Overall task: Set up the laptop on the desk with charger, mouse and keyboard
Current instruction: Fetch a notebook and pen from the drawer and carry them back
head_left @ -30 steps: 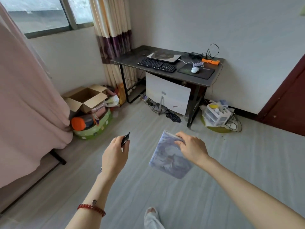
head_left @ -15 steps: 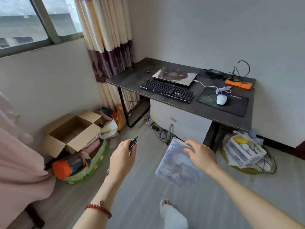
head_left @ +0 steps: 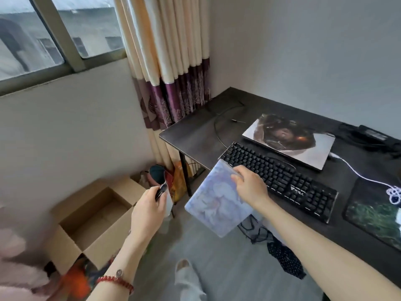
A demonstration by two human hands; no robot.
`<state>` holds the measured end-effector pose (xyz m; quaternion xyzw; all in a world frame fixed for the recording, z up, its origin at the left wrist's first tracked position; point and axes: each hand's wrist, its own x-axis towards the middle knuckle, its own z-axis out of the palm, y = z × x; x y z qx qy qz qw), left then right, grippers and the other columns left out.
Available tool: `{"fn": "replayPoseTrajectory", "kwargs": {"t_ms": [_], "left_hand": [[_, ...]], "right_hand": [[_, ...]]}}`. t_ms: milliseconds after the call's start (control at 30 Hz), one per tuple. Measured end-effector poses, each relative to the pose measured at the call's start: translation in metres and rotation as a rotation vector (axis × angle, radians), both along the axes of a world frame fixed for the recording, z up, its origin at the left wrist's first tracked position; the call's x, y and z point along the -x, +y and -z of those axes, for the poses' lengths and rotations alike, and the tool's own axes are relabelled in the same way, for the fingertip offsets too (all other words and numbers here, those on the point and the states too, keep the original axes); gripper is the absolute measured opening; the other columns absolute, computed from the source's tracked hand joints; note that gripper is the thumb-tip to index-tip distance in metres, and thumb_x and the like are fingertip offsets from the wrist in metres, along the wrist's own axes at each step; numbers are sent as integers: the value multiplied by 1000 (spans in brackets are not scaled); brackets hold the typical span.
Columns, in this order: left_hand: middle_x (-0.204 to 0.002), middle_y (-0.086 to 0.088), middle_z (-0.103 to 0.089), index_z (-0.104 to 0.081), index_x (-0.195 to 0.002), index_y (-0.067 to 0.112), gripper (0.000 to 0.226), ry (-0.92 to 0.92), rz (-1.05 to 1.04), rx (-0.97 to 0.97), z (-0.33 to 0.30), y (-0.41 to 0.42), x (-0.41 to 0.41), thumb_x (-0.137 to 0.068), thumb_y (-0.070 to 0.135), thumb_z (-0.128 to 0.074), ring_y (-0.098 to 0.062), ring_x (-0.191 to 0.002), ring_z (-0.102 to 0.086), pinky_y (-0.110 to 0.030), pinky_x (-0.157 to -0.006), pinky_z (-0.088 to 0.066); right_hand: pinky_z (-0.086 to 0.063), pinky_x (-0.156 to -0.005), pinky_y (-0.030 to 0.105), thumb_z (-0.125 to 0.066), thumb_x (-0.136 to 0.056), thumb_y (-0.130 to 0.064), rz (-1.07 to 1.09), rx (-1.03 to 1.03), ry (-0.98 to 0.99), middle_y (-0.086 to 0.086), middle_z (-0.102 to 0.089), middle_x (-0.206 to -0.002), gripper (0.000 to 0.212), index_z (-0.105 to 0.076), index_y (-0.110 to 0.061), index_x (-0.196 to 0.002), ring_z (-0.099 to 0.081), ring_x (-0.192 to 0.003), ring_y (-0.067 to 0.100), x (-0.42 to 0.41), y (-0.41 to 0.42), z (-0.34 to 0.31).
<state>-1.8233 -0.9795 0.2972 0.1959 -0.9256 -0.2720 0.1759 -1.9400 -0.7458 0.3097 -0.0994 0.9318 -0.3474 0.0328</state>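
On the dark desk (head_left: 195, 135) lies a closed laptop (head_left: 288, 139) with a picture on its lid. A black keyboard (head_left: 280, 179) sits in front of it. A black mouse pad (head_left: 373, 216) lies at the right, with a white mouse cable (head_left: 368, 179) coiled above it. The black charger brick (head_left: 373, 134) rests at the back right. My right hand (head_left: 249, 187) grips a pale blue book (head_left: 217, 200) just off the desk's front edge. My left hand (head_left: 149, 211) holds a dark pen (head_left: 161, 190) over the floor.
An open cardboard box (head_left: 95, 216) stands on the floor at the left. A curtain (head_left: 169, 68) hangs beside the desk's left end. Bags (head_left: 171, 179) sit under it. Dark cloth and cables (head_left: 282, 255) lie below the desk. My foot (head_left: 188, 279) is on the grey floor.
I have walked up to the desk, which now fills the right side of the view. Both hands still carry the book and the pen, now beside the desk's front edge.
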Motion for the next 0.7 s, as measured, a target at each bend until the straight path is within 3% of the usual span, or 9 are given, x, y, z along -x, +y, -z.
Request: {"fn": "replayPoseTrajectory", "kwargs": {"t_ms": [267, 400, 533, 600, 700], "left_hand": [[-96, 0, -63, -58, -108, 16, 21, -103, 57, -25, 42, -124, 228, -92, 27, -49, -22, -88, -60, -29, -67, -40], [-96, 2, -61, -57, -106, 15, 19, -181, 90, -47, 52, -165, 317, -93, 26, -48, -21, -86, -59, -30, -68, -41], [-83, -3, -60, -56, -91, 11, 13, -291, 160, -65, 65, -181, 390, -92, 21, -48, -21, -70, -53, -31, -60, -38], [-76, -4, -58, -52, -83, 11, 14, -326, 189, -77, 71, -184, 420, -91, 21, -47, -23, -66, -51, -31, -56, -36], [-67, -3, -50, -45, -74, 9, 21, -329, 191, -99, 84, -189, 461, -91, 20, -47, -21, -60, -45, -33, -53, -33]], "right_hand": [[-43, -79, 40, -45, -92, -24, 80, 82, -123, 5, -65, -98, 16, -57, -16, -101, -57, -93, 30, 234, -147, 42], [-38, -64, 37, -43, -89, -20, 107, 65, -243, 1, -52, -70, 19, -49, -13, -73, -52, -75, 29, 327, -192, 62], [-33, -57, 32, -42, -89, -18, 88, -12, -325, -2, -48, -61, 30, -44, -17, -59, -51, -70, 26, 392, -218, 91], [-33, -57, 31, -43, -90, -18, 89, -18, -358, -4, -49, -62, 30, -47, -19, -60, -51, -70, 24, 417, -227, 102], [-44, -68, 36, -42, -93, -17, 97, 7, -386, 3, -62, -84, 21, -62, -13, -90, -57, -83, 25, 450, -235, 117]]}}
